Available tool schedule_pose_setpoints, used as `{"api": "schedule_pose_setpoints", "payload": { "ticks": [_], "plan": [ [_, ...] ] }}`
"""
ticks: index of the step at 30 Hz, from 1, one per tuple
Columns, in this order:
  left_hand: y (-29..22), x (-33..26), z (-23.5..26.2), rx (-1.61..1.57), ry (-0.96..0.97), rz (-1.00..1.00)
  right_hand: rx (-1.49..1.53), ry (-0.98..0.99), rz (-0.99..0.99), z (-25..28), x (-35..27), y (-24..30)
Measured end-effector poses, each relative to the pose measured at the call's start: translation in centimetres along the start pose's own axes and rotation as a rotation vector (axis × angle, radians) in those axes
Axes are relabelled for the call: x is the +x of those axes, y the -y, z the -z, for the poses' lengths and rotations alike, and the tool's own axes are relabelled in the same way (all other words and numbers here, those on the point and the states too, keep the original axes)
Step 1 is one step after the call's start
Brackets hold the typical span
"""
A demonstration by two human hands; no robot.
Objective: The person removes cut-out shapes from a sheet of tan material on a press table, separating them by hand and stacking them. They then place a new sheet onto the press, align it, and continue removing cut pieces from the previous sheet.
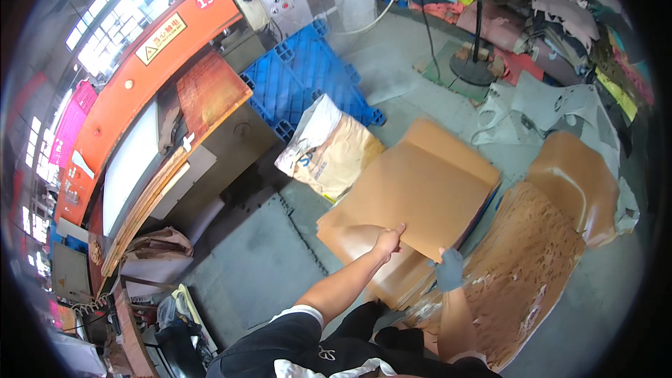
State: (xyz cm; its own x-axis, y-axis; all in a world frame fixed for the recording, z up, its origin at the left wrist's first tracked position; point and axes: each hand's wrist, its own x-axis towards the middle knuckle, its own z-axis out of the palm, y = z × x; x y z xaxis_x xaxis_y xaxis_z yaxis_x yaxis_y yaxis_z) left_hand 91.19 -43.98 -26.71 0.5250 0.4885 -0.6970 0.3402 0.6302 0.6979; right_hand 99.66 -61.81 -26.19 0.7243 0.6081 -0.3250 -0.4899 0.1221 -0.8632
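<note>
At 11 o'clock we see an orange press machine [133, 84] bearing a yellow rectangular warning label [161, 38]. A blue plastic pallet [308, 77] lies at 12 o'clock, and a crumpled tan paper sack [329, 150] rests just beside the stack. The top tan leather sheet [420, 192] is flat, smooth and sits at centre on the stack. Our left hand [388, 240] pinches its near edge, fingers clamped. Our gloved right hand [449, 269] touches the same edge; we cannot tell its finger state. Rough-surfaced brown hides [525, 266] lie at 4 o'clock.
</note>
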Motion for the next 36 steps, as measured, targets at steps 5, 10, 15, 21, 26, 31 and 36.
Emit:
{"api": "schedule_pose_setpoints", "payload": {
  "ticks": [5,10,15,21,26,31,36],
  "plan": [
    [-5.9,-8.2,-4.2,-0.203,0.117,-0.2,-0.107,-0.002,0.178,-1.4,-3.7,9.3],
    [-9.6,-23.2,0.3,-0.018,0.084,-0.55,-0.303,0.64,0.451,-7.2,-12.5,20.3],
    [-9.9,-33.7,4.0,-0.015,-0.083,-0.708,-0.418,0.961,0.75,-13.4,-18.0,25.8],
    [-7.4,-43.6,7.9,0.027,-0.388,-0.92,-0.4,1.348,0.352,-17.5,-22.9,25.3],
    [-4.7,-49.5,13.5,0.274,-0.523,-1.22,-0.245,1.418,0.107,-22.5,-27.0,26.2],
    [2.0,-51.1,26.2,0.692,-1.063,-1.269,-0.165,1.585,0.387,-30.3,-29.2,25.3],
    [13.2,-52.6,46.2,-0.71,-0.68,-1.176,0.147,1.641,0.309,-40.3,-31.8,20.6]
  ]
}}
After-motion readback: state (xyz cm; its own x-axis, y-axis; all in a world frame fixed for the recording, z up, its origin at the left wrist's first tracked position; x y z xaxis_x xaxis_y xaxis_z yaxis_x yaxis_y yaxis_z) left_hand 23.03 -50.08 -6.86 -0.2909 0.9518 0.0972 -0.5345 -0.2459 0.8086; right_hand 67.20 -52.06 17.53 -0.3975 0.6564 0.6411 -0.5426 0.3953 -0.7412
